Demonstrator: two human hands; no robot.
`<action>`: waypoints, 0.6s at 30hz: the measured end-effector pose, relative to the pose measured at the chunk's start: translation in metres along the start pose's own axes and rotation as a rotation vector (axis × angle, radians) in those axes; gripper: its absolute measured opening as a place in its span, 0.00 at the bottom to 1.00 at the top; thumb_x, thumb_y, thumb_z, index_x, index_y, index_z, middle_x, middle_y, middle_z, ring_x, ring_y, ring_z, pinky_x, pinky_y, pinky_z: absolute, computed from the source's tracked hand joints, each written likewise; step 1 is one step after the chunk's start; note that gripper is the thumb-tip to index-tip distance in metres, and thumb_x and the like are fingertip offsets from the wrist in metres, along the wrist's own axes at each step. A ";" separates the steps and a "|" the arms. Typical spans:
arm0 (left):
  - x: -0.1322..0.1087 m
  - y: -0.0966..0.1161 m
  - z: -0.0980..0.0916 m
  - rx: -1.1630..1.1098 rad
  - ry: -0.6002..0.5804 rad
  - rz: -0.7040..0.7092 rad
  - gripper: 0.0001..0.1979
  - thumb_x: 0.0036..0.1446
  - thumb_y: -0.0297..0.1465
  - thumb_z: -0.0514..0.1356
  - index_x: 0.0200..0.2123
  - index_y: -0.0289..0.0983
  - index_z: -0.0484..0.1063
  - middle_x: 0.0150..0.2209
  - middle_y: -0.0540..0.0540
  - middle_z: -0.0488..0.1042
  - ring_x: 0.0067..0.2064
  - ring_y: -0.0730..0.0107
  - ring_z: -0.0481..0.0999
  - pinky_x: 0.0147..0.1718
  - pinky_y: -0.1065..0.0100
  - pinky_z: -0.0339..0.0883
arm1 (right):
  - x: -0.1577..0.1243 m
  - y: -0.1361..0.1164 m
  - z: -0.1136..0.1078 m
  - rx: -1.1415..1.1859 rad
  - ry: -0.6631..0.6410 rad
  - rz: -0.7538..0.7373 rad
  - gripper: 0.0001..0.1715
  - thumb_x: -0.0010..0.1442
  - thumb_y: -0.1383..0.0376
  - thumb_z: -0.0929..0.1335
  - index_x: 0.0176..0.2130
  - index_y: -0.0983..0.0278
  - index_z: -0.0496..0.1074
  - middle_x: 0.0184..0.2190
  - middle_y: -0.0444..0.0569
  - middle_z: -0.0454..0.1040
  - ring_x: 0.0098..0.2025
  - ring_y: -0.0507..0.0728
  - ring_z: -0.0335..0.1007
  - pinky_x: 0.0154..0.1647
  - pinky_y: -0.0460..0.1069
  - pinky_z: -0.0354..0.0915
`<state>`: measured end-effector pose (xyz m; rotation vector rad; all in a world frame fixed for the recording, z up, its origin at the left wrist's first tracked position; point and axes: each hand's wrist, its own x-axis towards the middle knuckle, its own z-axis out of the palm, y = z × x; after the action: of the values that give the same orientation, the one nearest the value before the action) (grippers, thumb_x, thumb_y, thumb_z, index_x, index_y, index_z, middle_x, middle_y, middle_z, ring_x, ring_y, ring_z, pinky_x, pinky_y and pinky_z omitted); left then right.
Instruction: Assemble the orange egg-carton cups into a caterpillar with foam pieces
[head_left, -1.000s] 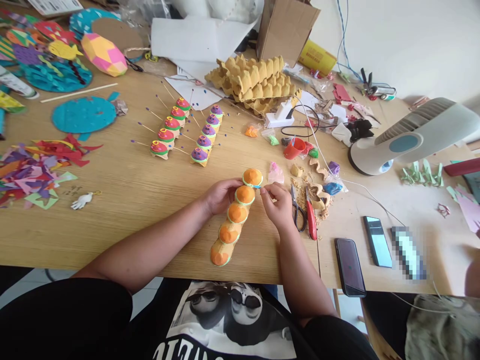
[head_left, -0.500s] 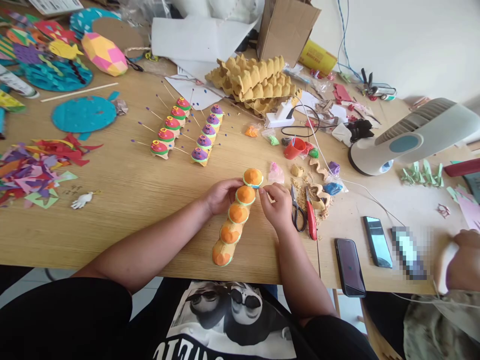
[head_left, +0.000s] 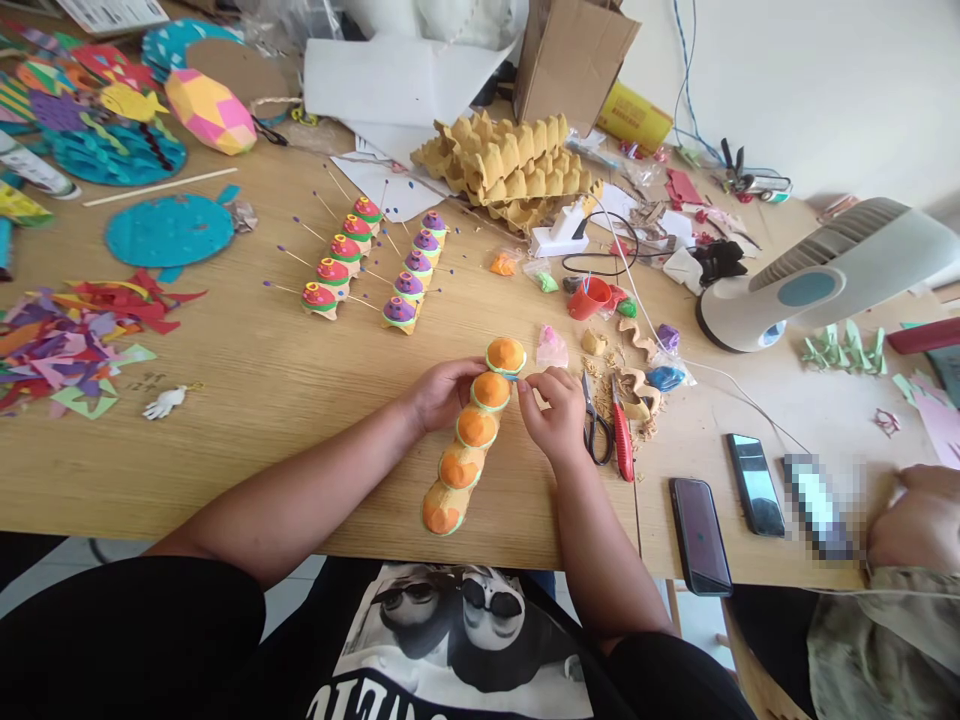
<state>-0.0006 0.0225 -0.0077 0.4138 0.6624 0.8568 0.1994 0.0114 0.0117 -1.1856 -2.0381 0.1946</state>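
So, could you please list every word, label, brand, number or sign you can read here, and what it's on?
None reads reliably.
T-shirt: bold white letters, upside down, cut off; unsure.
Yellow box: red print, blurred.
Tabletop marks by white hand ornament: too small.
White printed panel, top left: blurred.

Craft workspace, wooden table [head_left: 247, 470], egg cartons [head_left: 517, 165], paper scraps [head_left: 82, 335], scissors [head_left: 597, 425], painted caterpillar-like rows [head_left: 341, 258]

Their black shirt [head_left: 431, 668] has loose sleeves [head_left: 142, 640] ending near the elbows; across its front runs a black-and-white print [head_left: 465, 640] of two figures in dark glasses [head_left: 491, 598], above bold white lettering [head_left: 371, 704].
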 end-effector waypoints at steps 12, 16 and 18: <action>0.001 -0.002 -0.002 -0.020 0.001 0.014 0.06 0.55 0.30 0.64 0.35 0.43 0.81 0.33 0.47 0.83 0.32 0.64 0.79 0.34 0.67 0.69 | -0.002 -0.002 -0.002 -0.150 0.050 -0.041 0.11 0.69 0.62 0.68 0.34 0.60 0.76 0.27 0.46 0.74 0.31 0.55 0.67 0.36 0.53 0.57; 0.002 -0.003 -0.002 -0.021 0.043 0.047 0.07 0.55 0.28 0.64 0.36 0.40 0.82 0.30 0.47 0.82 0.29 0.66 0.78 0.31 0.69 0.68 | -0.002 -0.005 -0.005 -0.079 0.115 -0.020 0.08 0.69 0.63 0.68 0.37 0.61 0.75 0.24 0.44 0.69 0.29 0.55 0.66 0.36 0.52 0.57; 0.002 -0.003 -0.001 -0.026 0.056 0.074 0.08 0.55 0.27 0.63 0.37 0.37 0.81 0.29 0.46 0.81 0.28 0.68 0.78 0.29 0.70 0.68 | -0.001 -0.005 -0.006 -0.053 0.127 -0.013 0.07 0.68 0.64 0.68 0.37 0.61 0.73 0.24 0.43 0.68 0.29 0.54 0.65 0.35 0.52 0.57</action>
<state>0.0013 0.0225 -0.0111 0.3938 0.6899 0.9496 0.2002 0.0066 0.0175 -1.1865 -1.9496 0.0580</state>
